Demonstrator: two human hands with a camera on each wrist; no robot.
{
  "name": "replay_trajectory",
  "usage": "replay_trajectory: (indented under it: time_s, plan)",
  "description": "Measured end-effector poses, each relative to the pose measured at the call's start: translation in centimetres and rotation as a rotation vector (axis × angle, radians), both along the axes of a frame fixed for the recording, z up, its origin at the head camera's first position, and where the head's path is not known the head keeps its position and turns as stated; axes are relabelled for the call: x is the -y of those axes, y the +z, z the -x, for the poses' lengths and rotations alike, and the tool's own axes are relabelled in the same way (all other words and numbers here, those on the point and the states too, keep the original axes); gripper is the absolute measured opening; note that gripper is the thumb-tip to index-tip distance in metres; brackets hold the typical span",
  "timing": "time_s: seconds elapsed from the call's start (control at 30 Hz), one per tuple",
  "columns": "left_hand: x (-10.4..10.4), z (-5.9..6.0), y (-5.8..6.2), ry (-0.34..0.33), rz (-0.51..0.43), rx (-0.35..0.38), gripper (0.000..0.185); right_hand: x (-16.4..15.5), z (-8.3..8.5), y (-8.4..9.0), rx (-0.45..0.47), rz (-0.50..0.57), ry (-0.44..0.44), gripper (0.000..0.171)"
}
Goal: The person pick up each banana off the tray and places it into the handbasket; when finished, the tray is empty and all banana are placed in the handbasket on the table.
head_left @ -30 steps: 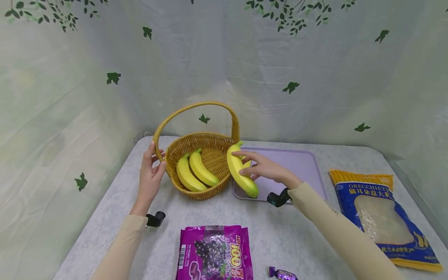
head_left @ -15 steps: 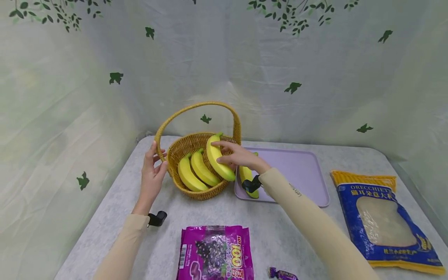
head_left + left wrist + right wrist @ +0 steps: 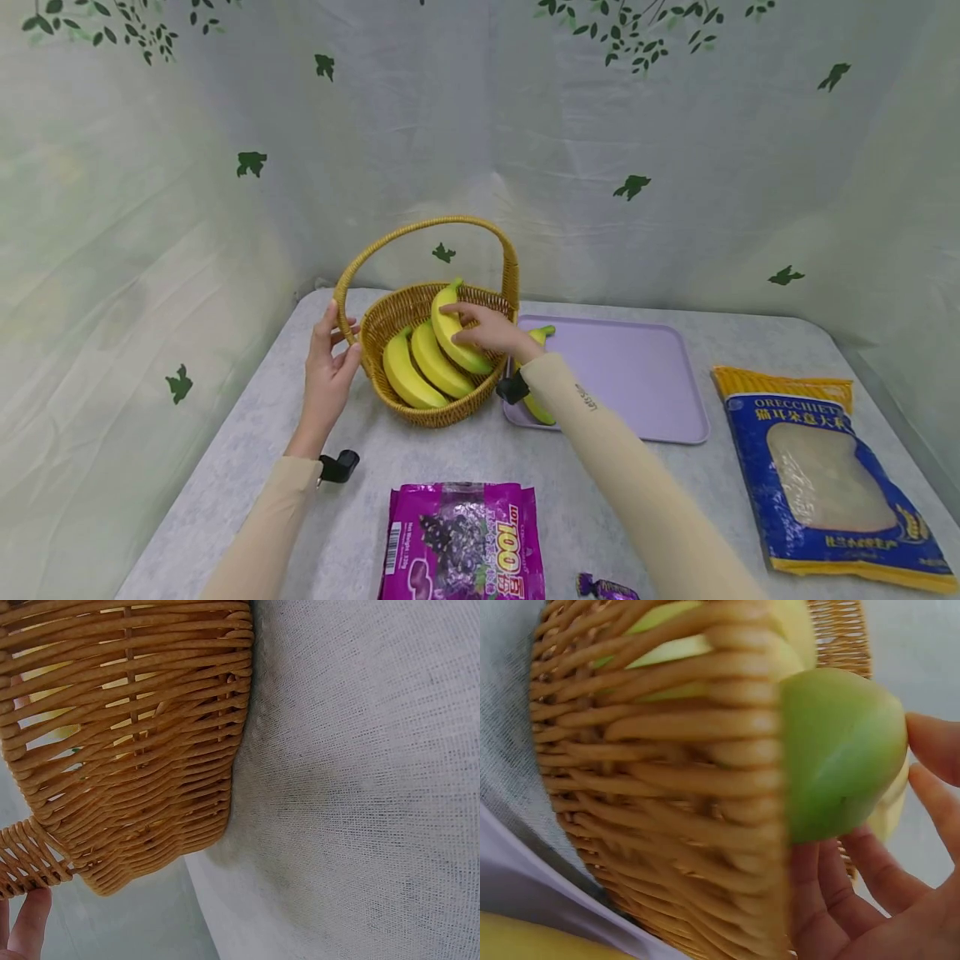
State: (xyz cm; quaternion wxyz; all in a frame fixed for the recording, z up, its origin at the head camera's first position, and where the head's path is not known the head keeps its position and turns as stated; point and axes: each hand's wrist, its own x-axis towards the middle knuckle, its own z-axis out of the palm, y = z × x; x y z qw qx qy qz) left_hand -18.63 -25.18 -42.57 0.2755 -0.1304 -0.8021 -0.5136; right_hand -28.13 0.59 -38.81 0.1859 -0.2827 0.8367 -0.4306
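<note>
My left hand holds the wicker basket by the foot of its arched handle, fingers behind it and thumb in front. In the left wrist view a fingertip touches the woven handle. Inside the basket, two yellow bananas lie side by side at the left. My right hand grips a third banana at the basket's right side, thumb and fingers around it. Its green end shows over the rim in the right wrist view. Another banana, partly hidden by my wrist, lies beside the basket.
A lilac tray is just right of the basket, under the outside banana. A blue and yellow pasta bag lies far right. Nearer me are a purple candy bag and one wrapped candy. Fabric walls enclose the table.
My right hand has carried the banana left from over the tray and down into the basket, beside the other two. My left hand has stayed on the handle.
</note>
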Motion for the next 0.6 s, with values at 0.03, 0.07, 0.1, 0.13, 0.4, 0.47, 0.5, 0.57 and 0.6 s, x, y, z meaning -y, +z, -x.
replay_trajectory:
  time_s: [0.03,0.07,0.1,0.13,0.4,0.47,0.5,0.57,0.6]
  plan:
    - [0.0,0.0,0.0,0.001,0.001,0.000,0.067,0.2,0.1,-0.2,-0.009,-0.023,0.006,0.051]
    - [0.0,0.0,0.0,0.000,0.000,0.000,0.067,0.3,0.1,-0.4,-0.019,-0.046,0.013,0.050]
    - [0.0,0.0,0.0,0.000,-0.002,0.002,0.067,0.5,0.1,-0.6,-0.027,-0.065,0.019,0.050]
    - [0.0,0.0,0.0,0.001,-0.002,0.003,0.067,0.6,0.0,-0.8,-0.033,-0.087,0.021,0.049]
    - [-0.9,-1.0,1.6,-0.015,-0.002,-0.004,0.068,1.7,-0.1,-1.4,-0.079,-0.208,0.006,0.048]
    - [-1.3,-1.4,2.2,-0.018,-0.001,-0.012,0.067,1.8,-0.1,-1.5,-0.091,-0.223,0.001,0.048]
    - [-1.5,-1.6,2.5,-0.018,0.001,-0.015,0.067,1.8,-0.1,-1.5,-0.098,-0.234,-0.003,0.048]
    - [-1.7,-1.8,2.7,-0.009,0.010,-0.015,0.066,1.9,-0.1,-1.7,-0.124,-0.276,-0.002,0.047]
    - [-1.7,-1.8,2.7,-0.006,0.014,-0.011,0.066,1.9,-0.2,-1.8,-0.140,-0.307,0.003,0.048]
